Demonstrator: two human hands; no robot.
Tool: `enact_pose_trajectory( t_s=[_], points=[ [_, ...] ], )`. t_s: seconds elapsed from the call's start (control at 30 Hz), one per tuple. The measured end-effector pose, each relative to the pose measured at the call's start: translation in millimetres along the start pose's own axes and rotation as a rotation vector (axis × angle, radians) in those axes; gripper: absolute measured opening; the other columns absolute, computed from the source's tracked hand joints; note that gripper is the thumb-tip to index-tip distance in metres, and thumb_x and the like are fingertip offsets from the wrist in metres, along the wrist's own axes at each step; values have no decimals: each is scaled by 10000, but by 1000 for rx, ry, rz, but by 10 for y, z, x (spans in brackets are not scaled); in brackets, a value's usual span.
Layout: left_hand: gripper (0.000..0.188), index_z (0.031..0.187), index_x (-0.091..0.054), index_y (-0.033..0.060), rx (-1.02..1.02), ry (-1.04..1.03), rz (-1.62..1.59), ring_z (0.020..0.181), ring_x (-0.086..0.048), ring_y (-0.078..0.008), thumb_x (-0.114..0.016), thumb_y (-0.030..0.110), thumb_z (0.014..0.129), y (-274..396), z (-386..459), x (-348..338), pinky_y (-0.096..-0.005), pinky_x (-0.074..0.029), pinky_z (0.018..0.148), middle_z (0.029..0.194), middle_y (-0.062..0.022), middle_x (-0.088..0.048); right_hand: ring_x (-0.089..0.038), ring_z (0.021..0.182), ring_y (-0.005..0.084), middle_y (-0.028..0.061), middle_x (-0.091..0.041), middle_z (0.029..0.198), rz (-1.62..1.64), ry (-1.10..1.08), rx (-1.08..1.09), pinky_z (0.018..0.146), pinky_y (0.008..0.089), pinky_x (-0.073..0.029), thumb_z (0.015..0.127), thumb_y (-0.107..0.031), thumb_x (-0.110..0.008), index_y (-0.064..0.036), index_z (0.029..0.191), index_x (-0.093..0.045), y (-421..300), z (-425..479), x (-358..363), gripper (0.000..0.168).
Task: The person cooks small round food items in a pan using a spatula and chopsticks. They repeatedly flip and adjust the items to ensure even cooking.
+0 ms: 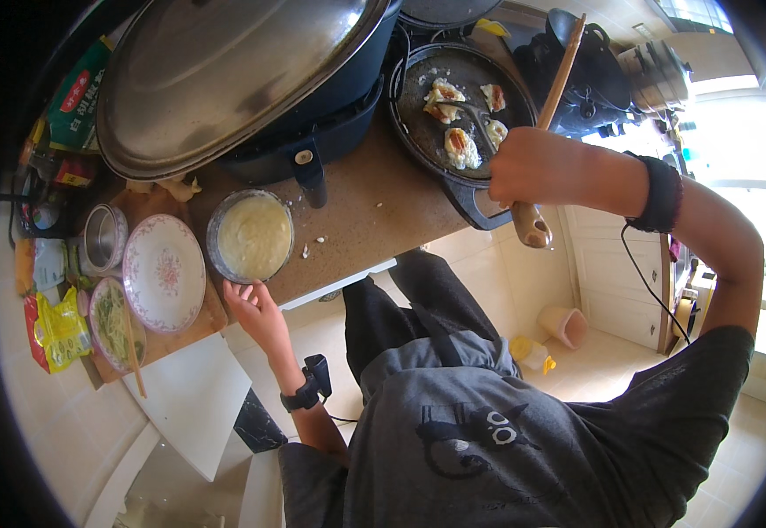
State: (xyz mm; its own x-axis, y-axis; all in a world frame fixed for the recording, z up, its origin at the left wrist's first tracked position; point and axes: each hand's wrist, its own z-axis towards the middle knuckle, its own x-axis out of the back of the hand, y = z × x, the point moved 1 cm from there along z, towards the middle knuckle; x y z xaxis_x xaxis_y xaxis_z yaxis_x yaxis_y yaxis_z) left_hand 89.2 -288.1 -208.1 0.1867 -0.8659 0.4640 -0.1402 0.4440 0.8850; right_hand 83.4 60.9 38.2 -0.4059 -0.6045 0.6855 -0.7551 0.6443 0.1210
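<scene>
My right hand [528,168] is closed around the handles of a spatula [532,224] and a pair of wooden chopsticks [564,69]. It is above the near right rim of a black frying pan [416,122], where several pieces of browned, battered food [462,148] lie. The spatula's dark blade is in the pan among them. At the counter's front edge, the fingertips of my left hand [256,310] are at the near rim of a bowl of pale yellow batter [255,237]; whether they touch it is hard to tell. Nothing is held in that hand.
A large domed metal lid [224,72] tops a dark electric cooker [330,132]. Left of the batter are a floral plate [164,274], a steel bowl [104,237] and a plate of shredded greens [115,323] with chopsticks across it. The pan's handle [472,204] juts past the counter edge. Below, a cupboard door [191,402] stands ajar.
</scene>
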Motion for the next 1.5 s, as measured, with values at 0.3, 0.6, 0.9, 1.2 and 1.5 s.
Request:
enact_pose_trajectory(
  t_s=[0.3,0.6,0.9,1.2,1.5],
  points=[
    [485,1308,-324,-37,-6,-13,-15,1018,-567,-285,-509,101,881,48,-12,10,-361,-477,843,1170,-208,-523,-646,631,261,85,-638,618,-43,-37,39,531,314,-504,624,-85,-708,-84,603,-627,-67,-45,-7,84],
    [486,1309,-329,-34,-1,-19,-21,1019,-567,-285,-520,120,890,-3,-13,19,-361,-478,846,1176,-204,-521,-638,618,260,66,-617,580,23,28,-19,521,325,-493,615,-100,-697,-99,583,-619,-42,-11,-169,84],
    [485,1309,-336,-24,-13,-21,18,1010,-568,-288,-525,145,895,-2,-9,41,-371,-473,844,1177,-196,-516,-645,633,252,64,-638,623,29,-2,-91,540,321,-499,644,-96,-700,-97,635,-625,-48,-115,-65,75],
    [501,1318,-327,-28,-24,-32,23,1018,-570,-285,-523,165,900,-19,-7,37,-368,-471,850,1184,-202,-511,-654,641,250,70,-637,606,-16,-5,-36,550,316,-508,630,-113,-710,-101,618,-619,-118,-54,-90,93],
    [490,1315,-330,-27,-8,-33,22,1027,-569,-289,-517,155,899,48,-7,48,-372,-470,850,1183,-206,-519,-660,660,250,61,-645,621,-2,-21,-106,557,312,-519,637,-110,-711,-97,645,-631,-119,-178,22,81]
  ],
)
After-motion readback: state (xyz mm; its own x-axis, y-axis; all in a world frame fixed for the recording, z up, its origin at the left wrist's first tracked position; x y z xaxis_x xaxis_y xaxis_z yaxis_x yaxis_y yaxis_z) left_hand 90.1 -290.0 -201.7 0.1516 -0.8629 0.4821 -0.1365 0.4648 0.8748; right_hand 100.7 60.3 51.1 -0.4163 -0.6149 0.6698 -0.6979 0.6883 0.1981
